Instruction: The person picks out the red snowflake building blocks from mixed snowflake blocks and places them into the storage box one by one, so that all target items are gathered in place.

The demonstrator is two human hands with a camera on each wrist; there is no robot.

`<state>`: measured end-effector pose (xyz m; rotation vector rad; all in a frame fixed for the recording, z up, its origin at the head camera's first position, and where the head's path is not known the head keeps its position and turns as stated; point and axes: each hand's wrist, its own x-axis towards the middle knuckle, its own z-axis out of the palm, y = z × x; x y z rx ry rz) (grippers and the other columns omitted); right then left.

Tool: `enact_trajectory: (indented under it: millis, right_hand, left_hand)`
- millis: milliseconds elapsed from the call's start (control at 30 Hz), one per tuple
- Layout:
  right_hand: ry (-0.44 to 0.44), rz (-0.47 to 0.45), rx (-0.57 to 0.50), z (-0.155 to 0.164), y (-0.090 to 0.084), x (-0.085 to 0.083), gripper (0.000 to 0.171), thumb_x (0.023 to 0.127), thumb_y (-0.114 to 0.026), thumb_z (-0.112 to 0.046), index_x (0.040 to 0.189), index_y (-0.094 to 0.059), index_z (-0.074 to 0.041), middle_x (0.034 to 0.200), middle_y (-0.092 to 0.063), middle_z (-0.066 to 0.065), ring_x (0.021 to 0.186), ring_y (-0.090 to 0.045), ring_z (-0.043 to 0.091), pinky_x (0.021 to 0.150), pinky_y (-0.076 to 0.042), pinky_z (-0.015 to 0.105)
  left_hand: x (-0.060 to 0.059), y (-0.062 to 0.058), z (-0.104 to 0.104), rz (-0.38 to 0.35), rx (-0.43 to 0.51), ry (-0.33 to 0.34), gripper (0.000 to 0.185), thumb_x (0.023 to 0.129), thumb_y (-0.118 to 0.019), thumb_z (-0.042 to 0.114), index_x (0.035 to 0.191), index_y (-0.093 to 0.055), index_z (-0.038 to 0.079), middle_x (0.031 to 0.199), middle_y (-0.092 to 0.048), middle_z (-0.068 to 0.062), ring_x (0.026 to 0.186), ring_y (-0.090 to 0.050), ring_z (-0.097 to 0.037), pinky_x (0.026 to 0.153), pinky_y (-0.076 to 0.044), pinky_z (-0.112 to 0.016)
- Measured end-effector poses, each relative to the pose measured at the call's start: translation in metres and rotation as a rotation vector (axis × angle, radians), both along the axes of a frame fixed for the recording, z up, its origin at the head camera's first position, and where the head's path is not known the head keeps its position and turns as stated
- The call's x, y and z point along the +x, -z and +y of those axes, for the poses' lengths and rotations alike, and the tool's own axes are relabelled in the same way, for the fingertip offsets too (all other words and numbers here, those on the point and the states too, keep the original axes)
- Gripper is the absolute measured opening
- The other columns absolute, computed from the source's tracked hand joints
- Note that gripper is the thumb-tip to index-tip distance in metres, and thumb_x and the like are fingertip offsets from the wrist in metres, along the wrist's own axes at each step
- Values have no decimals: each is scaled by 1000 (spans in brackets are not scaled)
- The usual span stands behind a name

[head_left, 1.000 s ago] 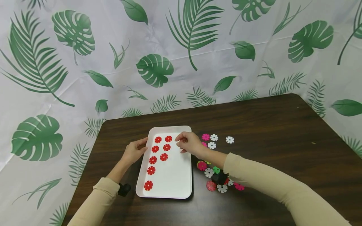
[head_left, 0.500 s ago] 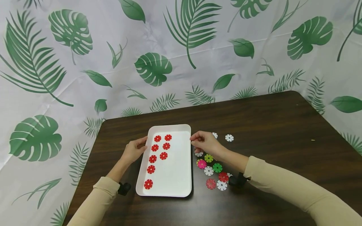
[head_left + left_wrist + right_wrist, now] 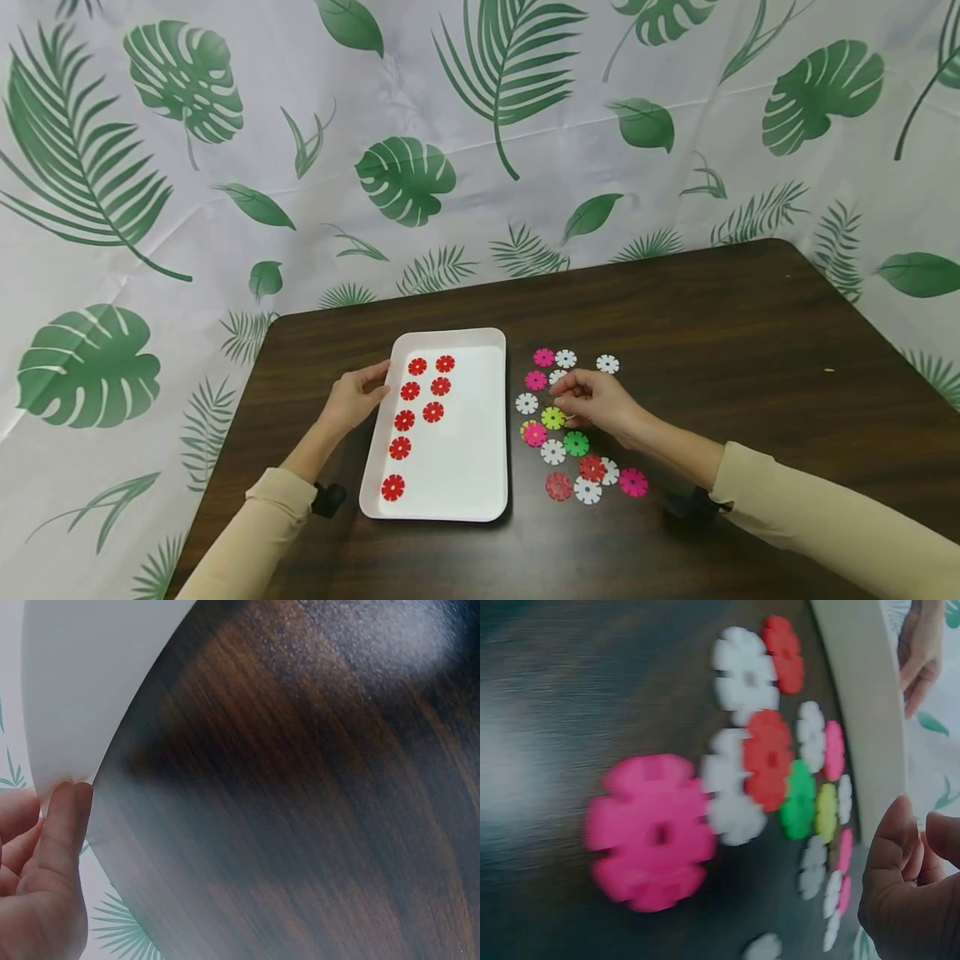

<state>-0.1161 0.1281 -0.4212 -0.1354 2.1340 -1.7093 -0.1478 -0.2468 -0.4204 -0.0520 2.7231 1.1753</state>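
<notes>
— Room on the table [image 3: 750,350]?
— Bare wood along the far and right edges. Open white floor in the tray's [image 3: 498,433] right half.
— In the way?
— Loose discs [image 3: 573,443] packed just beside the tray's right rim; red discs [image 3: 420,408] down its left half.

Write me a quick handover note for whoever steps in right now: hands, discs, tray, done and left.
Left hand: holds the tray by its left rim.
Right hand: over the loose discs right of the tray, fingers curled; whether the grip has one, can't tell.
Done: eight red discs lie in the tray in two columns.
Left: two red discs remain in the mixed pile on the table, among white, pink, green and yellow ones.
</notes>
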Motion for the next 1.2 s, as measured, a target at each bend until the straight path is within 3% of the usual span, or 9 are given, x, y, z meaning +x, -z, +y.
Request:
enact_trajectory:
  millis: [233, 700, 833, 1200]
  right_hand:
    - [-19, -30, 39, 19, 7, 15, 26, 90, -60, -4, 111, -56, 9, 90, -60, 17, 75, -59, 19, 70, -59, 32]
    - [-104, 72, 184, 37, 15, 37, 25, 83, -71, -11, 103, -63, 2, 84, -61, 6, 74, -53, 17, 60, -50, 21]
    - [-146, 137, 219, 39, 22, 39, 26, 80, -74, -13, 101, -64, 0, 83, -61, 4, 74, -53, 16, 63, -50, 20]
    - [-226, 420, 289, 40, 31, 44, 26, 72, -79, -8, 94, -65, -2, 81, -57, 1, 71, -50, 5, 59, -50, 18]
  left_hand:
    - [0, -1, 0, 1, -8, 3, 49, 92, -57, 6, 139, -45, 5, 137, -50, -20, 112, -58, -35, 91, -50, -42]
    - [0, 1, 0, 4, -19, 4, 48, 92, -57, 5, 139, -46, 4, 136, -51, -21, 111, -58, -34, 90, -52, -41]
    - [-1, 1, 0, 2, -17, 4, 48, 92, -57, 6, 139, -46, 4, 136, -51, -20, 110, -58, -34, 90, -52, -41]
    - [0, 2, 0, -1, -6, 6, 48, 93, -56, 5, 139, -45, 3, 136, -50, -21, 111, -58, -34, 91, -51, -41]
